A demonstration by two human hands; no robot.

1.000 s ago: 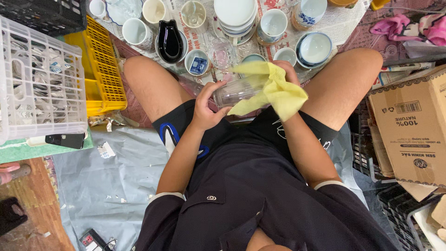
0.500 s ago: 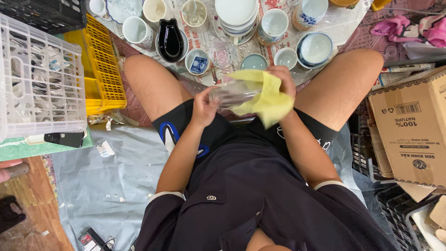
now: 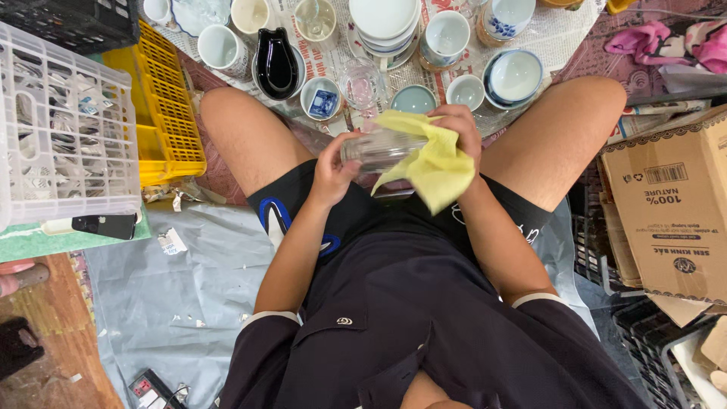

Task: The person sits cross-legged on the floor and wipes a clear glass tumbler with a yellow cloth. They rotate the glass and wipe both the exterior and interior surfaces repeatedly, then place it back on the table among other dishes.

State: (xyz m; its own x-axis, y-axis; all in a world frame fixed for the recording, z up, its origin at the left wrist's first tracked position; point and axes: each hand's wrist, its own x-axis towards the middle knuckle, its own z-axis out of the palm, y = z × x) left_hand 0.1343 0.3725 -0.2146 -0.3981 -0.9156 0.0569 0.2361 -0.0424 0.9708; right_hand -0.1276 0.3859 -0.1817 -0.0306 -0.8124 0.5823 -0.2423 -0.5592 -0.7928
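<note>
the left hand [image 3: 333,168] gripped the base end of a clear glass [image 3: 382,149] held sideways above the lap. the right hand [image 3: 454,129] pressed a yellow cloth [image 3: 433,165] around the glass's other end, fingers closed over it. just beyond the glass lay newspaper with a black dish [image 3: 276,67], a small blue-patterned cup [image 3: 321,98] and 1 stack of white bowls [image 3: 382,23]. well left of the glass stood a yellow crate [image 3: 170,113].

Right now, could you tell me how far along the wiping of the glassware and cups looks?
In hand: the left hand holds a clear glass on its side while the right hand presses a yellow cloth against its open end. Cups and bowls stand on the newspaper ahead, along with another clear glass; whether those are wiped already or still waiting cannot be told from the picture.
</note>
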